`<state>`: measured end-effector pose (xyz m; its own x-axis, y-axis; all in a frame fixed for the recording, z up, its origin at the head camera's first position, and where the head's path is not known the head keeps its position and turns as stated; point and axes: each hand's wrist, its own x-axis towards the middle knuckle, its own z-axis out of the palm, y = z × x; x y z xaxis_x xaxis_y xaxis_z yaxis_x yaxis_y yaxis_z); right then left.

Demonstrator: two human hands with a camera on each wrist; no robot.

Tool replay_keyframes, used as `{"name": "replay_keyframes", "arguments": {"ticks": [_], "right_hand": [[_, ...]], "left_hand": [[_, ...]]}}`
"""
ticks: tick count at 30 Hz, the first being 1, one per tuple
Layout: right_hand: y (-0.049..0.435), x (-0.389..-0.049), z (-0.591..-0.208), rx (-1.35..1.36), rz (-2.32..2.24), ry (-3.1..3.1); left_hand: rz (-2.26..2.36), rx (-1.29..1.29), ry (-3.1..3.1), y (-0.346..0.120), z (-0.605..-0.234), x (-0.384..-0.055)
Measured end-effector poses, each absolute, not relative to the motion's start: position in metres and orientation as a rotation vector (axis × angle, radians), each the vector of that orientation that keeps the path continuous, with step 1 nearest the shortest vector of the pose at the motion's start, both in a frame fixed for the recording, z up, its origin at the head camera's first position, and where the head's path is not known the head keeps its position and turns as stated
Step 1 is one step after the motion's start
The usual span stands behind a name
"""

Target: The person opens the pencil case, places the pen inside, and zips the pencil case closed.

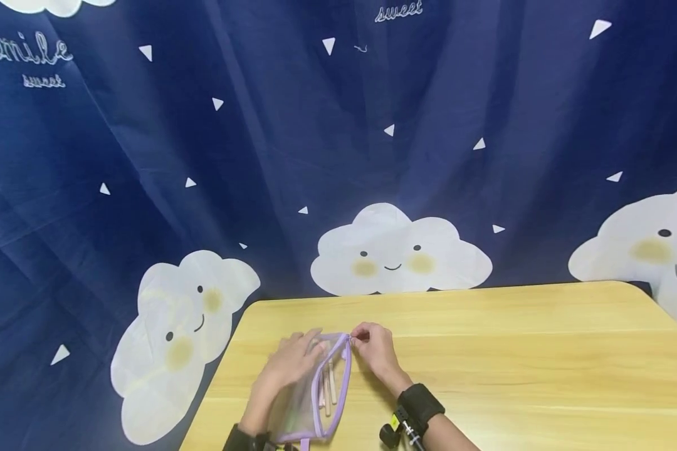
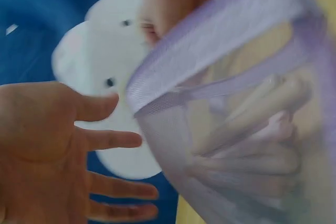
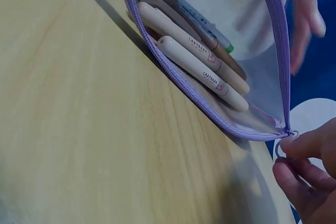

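Note:
A see-through mesh pencil case (image 1: 301,407) with purple zipper edging lies at the table's front left, its zipper parted wide. Inside it are several pens (image 3: 199,69), among them cream ones with printed lettering, a brown one and a grey one with green ends. My right hand (image 1: 375,351) pinches the ring-shaped zipper pull (image 3: 280,150) at the far end of the opening between thumb and forefinger. My left hand (image 1: 293,360) is at the case's left side, fingers spread and straight; in the left wrist view its fingertips (image 2: 126,139) are right by the mesh.
The wood-grain table (image 1: 513,363) stretches off to the right. Behind it hangs a dark blue curtain (image 1: 350,144) printed with smiling clouds and small white triangles. Dark straps with small cameras (image 1: 420,404) sit on the wrists.

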<state>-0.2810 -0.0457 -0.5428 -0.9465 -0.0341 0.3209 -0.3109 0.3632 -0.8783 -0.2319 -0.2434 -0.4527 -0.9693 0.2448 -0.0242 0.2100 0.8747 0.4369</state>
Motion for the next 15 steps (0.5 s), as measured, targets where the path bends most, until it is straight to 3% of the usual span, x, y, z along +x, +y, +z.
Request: {"name": "replay_keyframes", "arguments": {"ticks": [7, 15], "right_hand": [[-0.046, -0.282, -0.545, 0.327, 1.624, -2.315], [-0.043, -0.284, -0.547, 0.276, 1.574, -2.332]], "left_hand": [[0.677, 0.923, 2.84, -0.227, -0.467, -0.298], [0.869, 0.971, 2.566, -0.228, -0.485, -0.334]]}}
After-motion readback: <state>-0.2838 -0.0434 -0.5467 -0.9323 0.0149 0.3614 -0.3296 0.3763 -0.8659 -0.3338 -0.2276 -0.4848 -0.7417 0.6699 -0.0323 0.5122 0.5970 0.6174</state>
